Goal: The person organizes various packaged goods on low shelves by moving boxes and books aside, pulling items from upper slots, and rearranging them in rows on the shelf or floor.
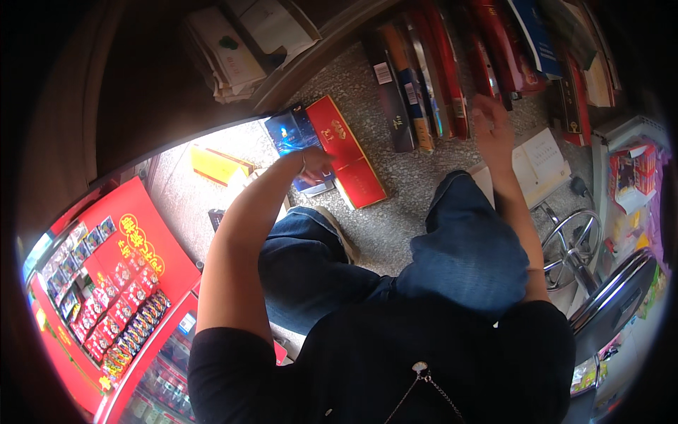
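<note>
My left hand point(318, 165), slightly blurred, is over a blue carton point(292, 131) and the edge of a long red carton point(347, 151) with gold trim. Both lie on the speckled stone floor. Whether its fingers grip either carton is unclear. My right hand point(492, 123) is raised with bent, spread fingers and nothing visible in it. It is closest to the near end of a red carton point(484, 66) in a packed row. Left of it in that row stand a dark carton point(392, 108) with a white label and a red carton point(450, 79).
A yellow carton point(220, 164) lies in bright light at left. White cartons point(540, 159) rest by my right knee, near a chrome stool base point(572, 254). A wooden cabinet edge point(318, 58) runs overhead; a red snack display point(143, 228) stands at far left.
</note>
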The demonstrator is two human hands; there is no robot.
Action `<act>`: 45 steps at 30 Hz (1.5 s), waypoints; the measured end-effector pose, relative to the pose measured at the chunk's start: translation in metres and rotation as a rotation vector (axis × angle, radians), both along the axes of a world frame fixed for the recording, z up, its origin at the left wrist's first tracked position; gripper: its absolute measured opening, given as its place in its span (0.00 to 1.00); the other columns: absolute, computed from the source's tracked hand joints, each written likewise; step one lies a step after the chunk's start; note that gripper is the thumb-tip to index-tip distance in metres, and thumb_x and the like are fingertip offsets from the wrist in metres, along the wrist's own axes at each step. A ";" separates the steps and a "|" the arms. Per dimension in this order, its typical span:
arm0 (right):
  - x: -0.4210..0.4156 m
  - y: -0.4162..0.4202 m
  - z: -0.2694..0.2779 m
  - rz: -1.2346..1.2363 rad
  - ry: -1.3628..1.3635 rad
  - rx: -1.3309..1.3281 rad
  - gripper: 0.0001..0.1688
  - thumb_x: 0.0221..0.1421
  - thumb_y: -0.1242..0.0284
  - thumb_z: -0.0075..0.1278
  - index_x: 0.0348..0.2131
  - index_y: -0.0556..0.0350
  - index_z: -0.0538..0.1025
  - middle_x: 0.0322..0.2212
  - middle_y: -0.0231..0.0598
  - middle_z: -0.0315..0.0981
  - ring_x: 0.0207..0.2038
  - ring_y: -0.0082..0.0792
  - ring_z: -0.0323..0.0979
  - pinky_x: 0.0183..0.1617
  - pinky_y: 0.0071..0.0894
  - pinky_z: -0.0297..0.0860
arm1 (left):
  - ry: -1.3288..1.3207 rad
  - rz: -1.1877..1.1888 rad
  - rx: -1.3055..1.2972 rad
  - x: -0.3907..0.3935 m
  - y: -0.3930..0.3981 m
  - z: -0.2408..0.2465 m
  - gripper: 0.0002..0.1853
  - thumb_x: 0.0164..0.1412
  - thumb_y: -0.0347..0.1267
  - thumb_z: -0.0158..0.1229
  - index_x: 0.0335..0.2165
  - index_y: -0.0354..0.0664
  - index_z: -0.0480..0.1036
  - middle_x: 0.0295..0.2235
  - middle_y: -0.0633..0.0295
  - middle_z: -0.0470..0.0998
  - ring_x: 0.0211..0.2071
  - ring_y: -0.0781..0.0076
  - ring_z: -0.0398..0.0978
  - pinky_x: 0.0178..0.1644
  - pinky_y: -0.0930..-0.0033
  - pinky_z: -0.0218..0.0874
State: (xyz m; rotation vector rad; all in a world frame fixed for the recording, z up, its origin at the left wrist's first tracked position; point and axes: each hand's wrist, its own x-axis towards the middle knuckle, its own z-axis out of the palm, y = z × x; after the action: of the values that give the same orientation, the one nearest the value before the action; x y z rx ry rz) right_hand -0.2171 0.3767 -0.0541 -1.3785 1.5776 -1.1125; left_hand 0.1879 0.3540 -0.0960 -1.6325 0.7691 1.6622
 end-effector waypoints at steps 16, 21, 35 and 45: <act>0.152 0.003 -0.009 1.037 -0.130 0.657 0.26 0.50 0.67 0.50 0.46 0.64 0.67 0.36 0.46 0.71 0.38 0.36 0.71 0.41 0.30 0.66 | -0.071 -0.127 -0.084 0.019 0.032 0.009 0.26 0.50 0.51 0.53 0.36 0.39 0.72 0.32 0.58 0.75 0.27 0.67 0.76 0.24 0.68 0.68; 0.157 -0.026 -0.008 1.177 0.047 0.559 0.24 0.48 0.66 0.51 0.42 0.64 0.69 0.32 0.45 0.72 0.34 0.37 0.71 0.38 0.33 0.66 | -0.375 0.005 -0.491 0.126 0.026 -0.002 0.21 0.52 0.46 0.53 0.37 0.39 0.73 0.23 0.58 0.74 0.22 0.69 0.74 0.25 0.69 0.70; 0.226 0.051 -0.045 0.401 0.415 0.433 0.33 0.47 0.74 0.46 0.54 0.54 0.58 0.48 0.51 0.59 0.48 0.51 0.62 0.51 0.41 0.62 | 0.217 1.043 -0.232 -0.014 0.138 -0.057 0.16 0.54 0.36 0.53 0.41 0.41 0.63 0.33 0.58 0.70 0.33 0.63 0.69 0.36 0.63 0.62; 0.190 0.057 -0.058 0.270 -0.044 0.634 0.34 0.56 0.53 0.40 0.54 0.54 0.59 0.46 0.54 0.65 0.48 0.46 0.66 0.50 0.36 0.61 | 0.681 0.199 -0.778 -0.025 0.095 -0.028 0.14 0.57 0.32 0.49 0.39 0.33 0.67 0.29 0.62 0.73 0.30 0.77 0.69 0.36 0.75 0.62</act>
State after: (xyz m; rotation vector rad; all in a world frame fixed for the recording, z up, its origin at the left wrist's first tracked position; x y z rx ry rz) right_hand -0.0273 0.4338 -0.1116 -1.0761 1.4793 -0.4174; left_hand 0.1625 0.4490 -0.1243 -1.6345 1.8178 2.2717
